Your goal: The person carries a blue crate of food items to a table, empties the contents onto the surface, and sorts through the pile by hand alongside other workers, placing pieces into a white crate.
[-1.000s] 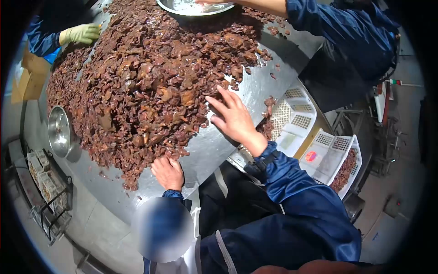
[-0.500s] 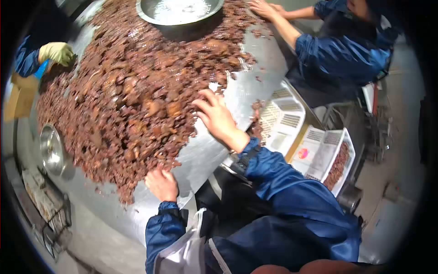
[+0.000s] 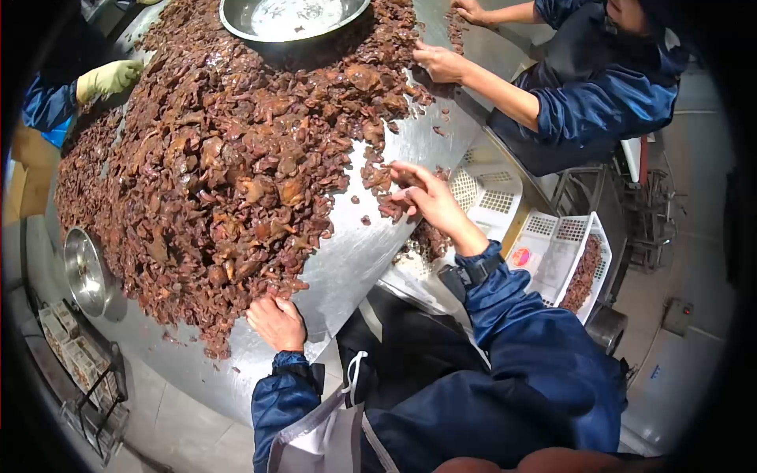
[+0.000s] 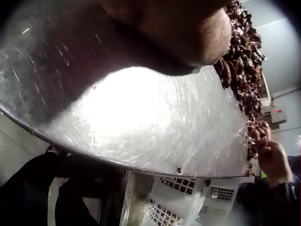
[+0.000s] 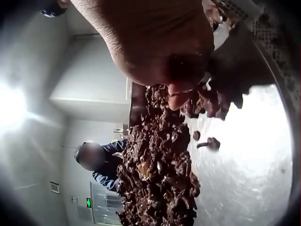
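A large heap of glistening reddish-brown, meat-like pieces (image 3: 197,173) covers much of the metal table (image 3: 347,260). My right hand (image 3: 432,201) is low over the table near its edge, fingers bent over a small cluster of pieces (image 3: 392,206) apart from the heap. In the right wrist view, pieces lie right at the right hand's fingertips (image 5: 176,100). At the heap's near edge my left hand (image 3: 276,322) rests, palm down, its fingertips touching the pieces. The left wrist view shows the left hand (image 4: 188,37) only in part, above bare metal.
White perforated baskets (image 3: 544,236) stand below the table's right edge, some with pieces inside. A large metal bowl (image 3: 296,35) sits at the far side, a smaller one (image 3: 87,272) at the left. Another person's hand (image 3: 441,63) works at the right; a gloved hand (image 3: 110,80) is at the left.
My right hand has moved from the heap's edge toward the table edge, and a small group of pieces now lies there. The person at right has moved their hands from the bowl to the heap.
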The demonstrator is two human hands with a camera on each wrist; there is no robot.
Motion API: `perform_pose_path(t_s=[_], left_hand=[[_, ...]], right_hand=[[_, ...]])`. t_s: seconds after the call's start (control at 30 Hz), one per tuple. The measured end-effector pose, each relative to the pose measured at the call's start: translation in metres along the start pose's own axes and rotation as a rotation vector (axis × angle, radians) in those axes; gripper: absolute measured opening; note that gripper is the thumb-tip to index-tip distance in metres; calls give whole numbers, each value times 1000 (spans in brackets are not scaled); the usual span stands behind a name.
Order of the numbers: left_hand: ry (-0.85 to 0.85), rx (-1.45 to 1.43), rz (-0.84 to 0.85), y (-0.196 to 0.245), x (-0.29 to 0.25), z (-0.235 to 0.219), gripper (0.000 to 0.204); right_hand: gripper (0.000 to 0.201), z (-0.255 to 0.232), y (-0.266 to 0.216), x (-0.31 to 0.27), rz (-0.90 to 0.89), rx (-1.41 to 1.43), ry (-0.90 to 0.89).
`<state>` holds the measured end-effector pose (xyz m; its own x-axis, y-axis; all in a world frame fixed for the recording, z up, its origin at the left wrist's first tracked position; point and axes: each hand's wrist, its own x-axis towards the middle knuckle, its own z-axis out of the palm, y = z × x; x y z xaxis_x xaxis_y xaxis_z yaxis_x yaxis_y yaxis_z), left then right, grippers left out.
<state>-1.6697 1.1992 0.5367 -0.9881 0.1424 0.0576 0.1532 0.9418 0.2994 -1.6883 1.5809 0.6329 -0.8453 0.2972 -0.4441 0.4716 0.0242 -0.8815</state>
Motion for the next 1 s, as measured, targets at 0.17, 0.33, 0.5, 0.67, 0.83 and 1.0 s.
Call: perform_pose_path(t_s=[0.17, 0.33, 0.5, 0.67, 0.83, 1.0], left_hand=[[4, -10, 16, -3, 1, 0, 23], [-22, 4, -5, -4, 1, -2, 24], [-17, 26, 4, -5, 2, 0, 24], [-8, 21, 0, -6, 2, -1, 23], [-1, 41, 13, -5, 3, 1, 22], [7, 52, 24, -10, 3, 1, 21]], right_hand=[[34, -20, 11, -12, -318, -392, 117], [32, -25, 17, -18, -77, -12, 225], [34, -34, 37, -17, -23, 25, 250], [28, -33, 33, -18, -100, -162, 336], [23, -3, 14, -22, -498, -699, 428], [26, 52, 28, -27, -610, -813, 121]])
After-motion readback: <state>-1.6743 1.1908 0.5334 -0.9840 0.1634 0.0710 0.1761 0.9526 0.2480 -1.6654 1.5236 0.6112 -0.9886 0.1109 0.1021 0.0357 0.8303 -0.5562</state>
